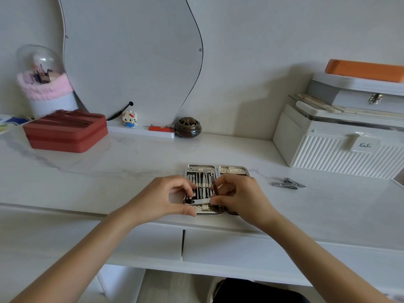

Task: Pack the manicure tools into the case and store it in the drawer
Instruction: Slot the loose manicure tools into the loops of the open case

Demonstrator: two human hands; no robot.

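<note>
An open metal manicure case [234,170] lies flat near the desk's front edge, its left half filled with several steel tools under elastic straps. My left hand [168,196] grips the case's left side, thumb on the lower corner. My right hand [237,196] pinches a small dark-handled tool [213,184] over the case's hinge, and covers most of the right half. Two nail clippers [288,184] lie loose on the desk to the right of the case. Two closed drawer fronts [218,248] sit below the desk edge.
A red zipped pouch [65,130] sits back left, a pink-trimmed domed holder [43,84] behind it. A curvy mirror [131,57], small block figure [129,119] and brown incense burner [188,127] line the back. A white ribbed storage box [341,147] stands at the right.
</note>
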